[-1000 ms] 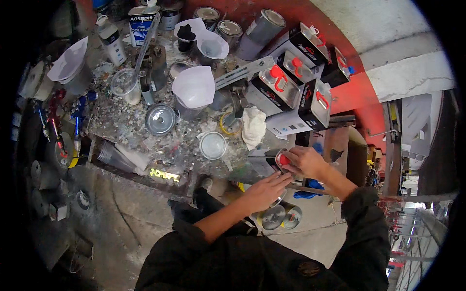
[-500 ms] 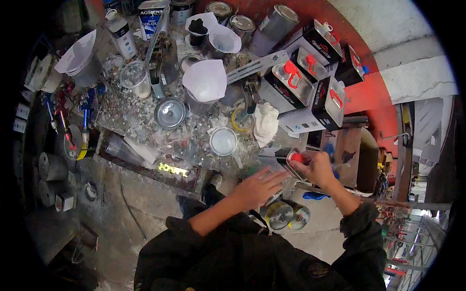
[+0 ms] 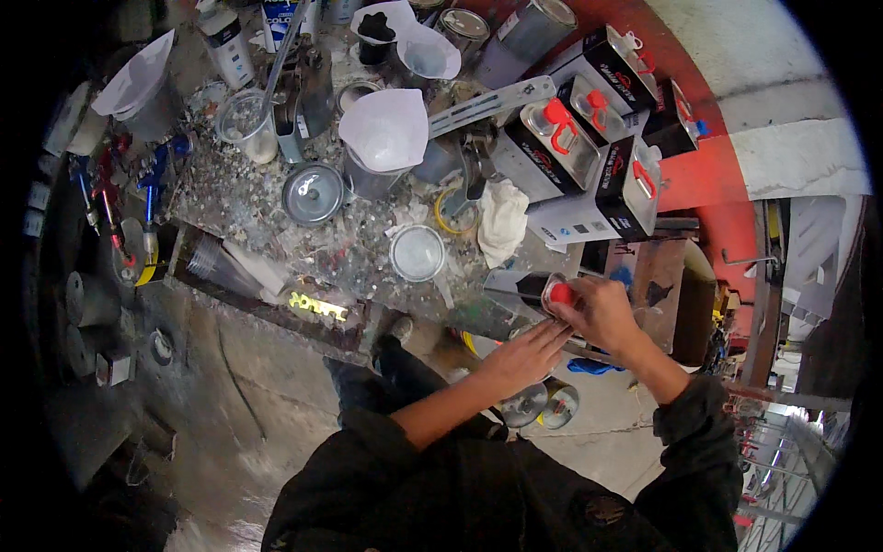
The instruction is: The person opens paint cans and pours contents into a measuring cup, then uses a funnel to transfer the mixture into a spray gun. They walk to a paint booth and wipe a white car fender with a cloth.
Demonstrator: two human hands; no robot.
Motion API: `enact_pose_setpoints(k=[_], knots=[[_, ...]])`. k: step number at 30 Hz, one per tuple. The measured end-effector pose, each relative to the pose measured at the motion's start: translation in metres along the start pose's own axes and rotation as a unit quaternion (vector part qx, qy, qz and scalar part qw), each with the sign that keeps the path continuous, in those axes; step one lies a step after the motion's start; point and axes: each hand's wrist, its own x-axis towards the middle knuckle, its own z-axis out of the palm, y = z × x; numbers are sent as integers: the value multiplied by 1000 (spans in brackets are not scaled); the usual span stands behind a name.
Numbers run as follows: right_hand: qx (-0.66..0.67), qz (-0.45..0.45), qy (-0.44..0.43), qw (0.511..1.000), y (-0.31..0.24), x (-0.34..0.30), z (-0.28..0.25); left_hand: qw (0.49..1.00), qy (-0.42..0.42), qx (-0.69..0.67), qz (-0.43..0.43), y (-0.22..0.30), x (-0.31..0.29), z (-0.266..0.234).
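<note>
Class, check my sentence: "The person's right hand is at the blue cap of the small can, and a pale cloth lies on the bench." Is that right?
Not quite: the head view shows that the cap of the small can is red, not blue. The right hand is at it, and the pale cloth lies on the bench.

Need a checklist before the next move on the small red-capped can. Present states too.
1. Right hand at the red cap: ok.
2. Left hand close by, fingers extended: ok.
3. Cap sealed or loose: cannot tell, fingers partly cover it.
4. Small can fully supported by the bench: cannot tell.
5. White cloth clear of both hands: ok.
6. Nearest large can clear of both hands: ok.
</note>
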Motion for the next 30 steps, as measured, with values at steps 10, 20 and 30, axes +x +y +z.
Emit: enact_pose_setpoints(k=[10,20,30], knots=[[-38,-102,-70,992,5,11,-28,995,47,-75,-40,-3,1,7],[-25,-226,89,970,5,7,-15,1000,25,-16,-6,-3,4,-6],[5,-63,65,996,0,2,-4,1000,-15,-17,11,-4,0,-6]])
